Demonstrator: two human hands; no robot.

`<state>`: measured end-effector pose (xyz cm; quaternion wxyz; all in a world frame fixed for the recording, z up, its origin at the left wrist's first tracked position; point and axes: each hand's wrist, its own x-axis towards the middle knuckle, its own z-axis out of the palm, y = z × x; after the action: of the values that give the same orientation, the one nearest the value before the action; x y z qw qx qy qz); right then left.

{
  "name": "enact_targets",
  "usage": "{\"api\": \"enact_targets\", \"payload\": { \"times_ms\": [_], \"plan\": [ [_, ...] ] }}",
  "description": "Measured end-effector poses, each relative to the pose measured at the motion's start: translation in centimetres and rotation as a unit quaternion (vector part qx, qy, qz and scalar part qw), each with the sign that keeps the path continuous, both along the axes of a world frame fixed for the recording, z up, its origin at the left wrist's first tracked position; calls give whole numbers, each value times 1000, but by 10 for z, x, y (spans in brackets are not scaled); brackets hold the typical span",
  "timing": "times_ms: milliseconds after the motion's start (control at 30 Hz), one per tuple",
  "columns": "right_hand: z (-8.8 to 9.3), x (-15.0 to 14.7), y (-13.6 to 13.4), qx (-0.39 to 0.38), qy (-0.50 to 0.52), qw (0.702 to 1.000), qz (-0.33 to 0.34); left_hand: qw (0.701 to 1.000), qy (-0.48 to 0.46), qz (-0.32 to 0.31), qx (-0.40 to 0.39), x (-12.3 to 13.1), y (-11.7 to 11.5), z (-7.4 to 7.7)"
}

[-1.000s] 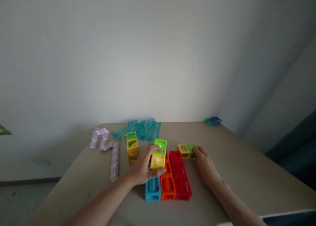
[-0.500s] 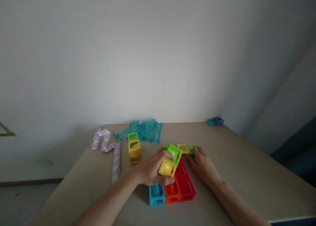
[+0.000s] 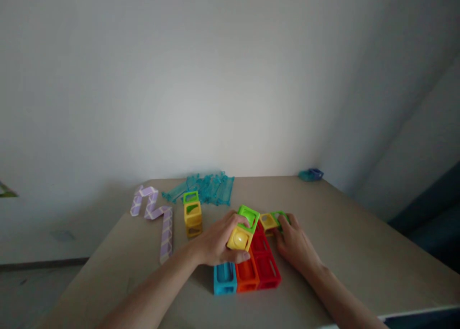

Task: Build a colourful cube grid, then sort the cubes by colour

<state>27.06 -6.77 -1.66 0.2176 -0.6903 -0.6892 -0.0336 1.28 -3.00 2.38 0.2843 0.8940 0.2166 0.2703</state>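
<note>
At the left edge, a small part of a green thing [image 3: 6,191] is visible, but I cannot tell what it is. Next, on the table [image 3: 345,223], lies the purple snake [image 3: 166,235], bent at its far part and straight at its near part. To the right of it is the left group [image 3: 193,215], with green at the far end and yellow nearer. Behind this group, close to the wall [image 3: 230,79], the teal pieces [image 3: 215,189] lie in a heap.

The left hand [image 3: 224,242] grasps the held pair [image 3: 240,239], its thumb on the near side and its fingers around the far side. This pair is one yellow block and one green, tilted, over the orange row; whether it touches the row, I cannot tell. Under and around it, the blue row [image 3: 225,277], the orange row [image 3: 247,273] and the red row [image 3: 268,270] lie side by side, partly covered by the left hand.

Just beyond the red row is the right pair [image 3: 267,220], yellow and green. The right hand [image 3: 295,242] has its fingers on the green end; how firmly it grips, I cannot tell. In the far right corner sits the blue thing [image 3: 312,174], and at the right edge hangs dark cloth [image 3: 431,223].
</note>
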Motion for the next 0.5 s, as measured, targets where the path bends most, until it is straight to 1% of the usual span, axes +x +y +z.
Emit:
{"api": "enact_targets", "payload": {
  "times_ms": [167, 300, 333, 400, 467, 500],
  "plan": [
    [1, -8, -8, -1, -4, 1000, -1, 1000, 3, 11, -3, -1, -2, 1],
    [-3, -3, -6, 5, -10, 1000, 20, 1000, -9, 17, -13, -3, -5, 1],
    [-3, -2, -7, 11, -10, 1000, 23, 999, -14, 18, -29, -4, -5, 1],
    [4, -3, -15, 45, -12, 999, 11, 995, -46, 22, -88, -4, -4, 3],
    [16, -13, -31, 94, -11, 996, 1, 980, -108, 36, -160, 0, 1, 6],
    [23, -22, -41, 110, -9, 994, 14, 970, -142, 41, -193, 4, 5, 9]
  ]
}}
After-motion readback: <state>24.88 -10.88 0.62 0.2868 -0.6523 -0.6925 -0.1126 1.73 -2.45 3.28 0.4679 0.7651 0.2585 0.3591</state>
